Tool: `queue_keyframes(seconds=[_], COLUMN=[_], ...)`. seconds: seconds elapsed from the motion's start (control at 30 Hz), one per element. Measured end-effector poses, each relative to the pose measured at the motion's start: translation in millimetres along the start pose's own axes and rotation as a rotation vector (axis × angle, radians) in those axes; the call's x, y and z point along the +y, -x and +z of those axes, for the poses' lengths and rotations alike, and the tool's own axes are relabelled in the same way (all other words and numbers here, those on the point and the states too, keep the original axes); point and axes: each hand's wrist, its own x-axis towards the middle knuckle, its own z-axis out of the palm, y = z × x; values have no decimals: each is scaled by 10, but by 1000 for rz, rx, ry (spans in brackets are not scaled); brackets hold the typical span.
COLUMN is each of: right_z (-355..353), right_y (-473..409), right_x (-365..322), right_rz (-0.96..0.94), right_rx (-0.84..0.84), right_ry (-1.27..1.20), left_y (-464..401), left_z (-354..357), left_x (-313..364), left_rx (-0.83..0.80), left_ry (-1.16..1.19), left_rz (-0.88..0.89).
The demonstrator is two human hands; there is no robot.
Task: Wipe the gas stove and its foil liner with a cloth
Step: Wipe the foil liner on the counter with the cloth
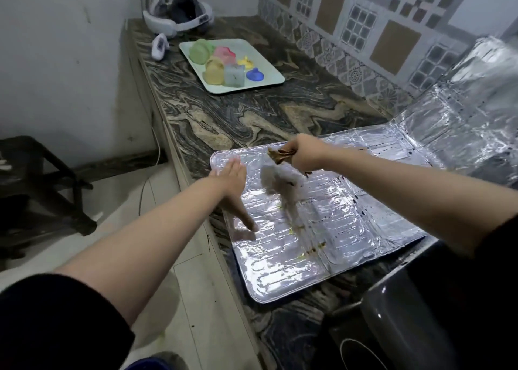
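Left hand (231, 177) lay spread flat on crinkled silver foil liner (350, 229), likely pinning it; right hand (304, 156) clutched the blurred, stained whitish cloth (277, 179) above it.

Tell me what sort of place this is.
Most likely a home kitchen. A stone counter runs along a patterned tile backsplash, a foil liner lies spread on it, and what looks like a stove sits at the near right. The right hand grips a cloth.
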Motion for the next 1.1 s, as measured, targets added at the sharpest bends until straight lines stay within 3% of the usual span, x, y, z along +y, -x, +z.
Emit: queue_keyframes(seconds=[0.1, 0.3, 0.73, 1.1], right_z=[259, 607, 457, 512], right_y=[-272, -372, 821, 1129], right_x=[-4, 57, 266, 168], right_rz=[-43, -231, -372, -238], right_rx=[61, -92, -628, -946], right_ry=[175, 584, 583, 512], left_y=[-54, -74, -75, 15], left_z=[196, 375, 253, 210], left_x=[100, 111, 183, 240], left_rx=[-85, -69, -128, -124], left_ry=[62, 27, -2, -16], left_rz=[15, -26, -94, -141])
